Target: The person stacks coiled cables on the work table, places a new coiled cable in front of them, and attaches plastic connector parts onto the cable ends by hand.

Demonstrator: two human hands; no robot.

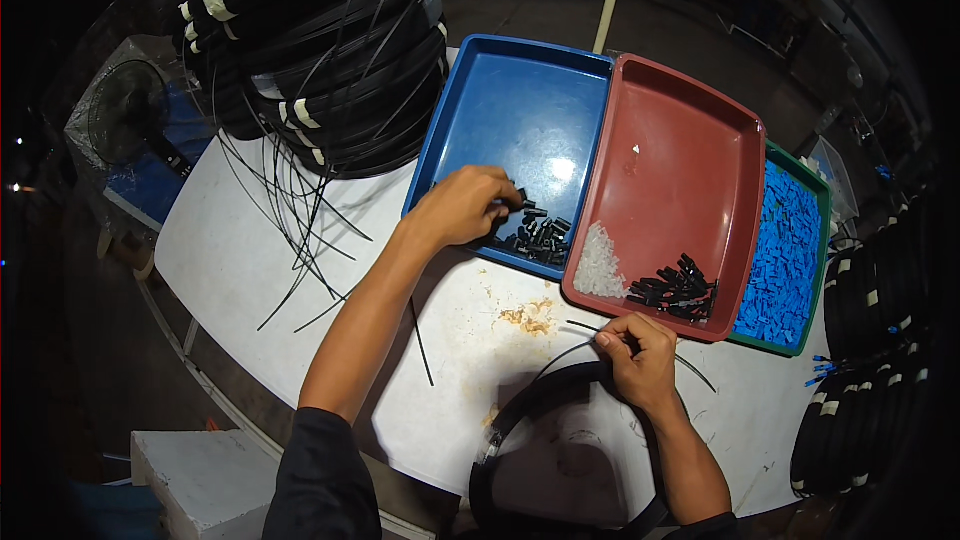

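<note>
My left hand (465, 206) reaches into the blue tray (520, 105), fingers bent together at the pile of small black plastic pieces (545, 240). One such dark piece shows at its fingertips, partly hidden by the fingers. My right hand (638, 355) pinches a thin black cable (575, 347) between thumb and forefinger, just in front of the red tray. The cable's short free end (582, 326) points left past the fingertips. Below that hand lies a coil of black cable (505, 420) at the table's near edge.
The red tray (680, 150) holds clear pieces (598, 265) and black connectors (680, 290). Blue connectors (785, 250) fill a green tray (820, 280). Stacked black cable coils (330, 60) stand back left, loose ends trailing. More coils (865, 410) lie right. Yellowish scraps (528, 318) dot the white table (440, 420).
</note>
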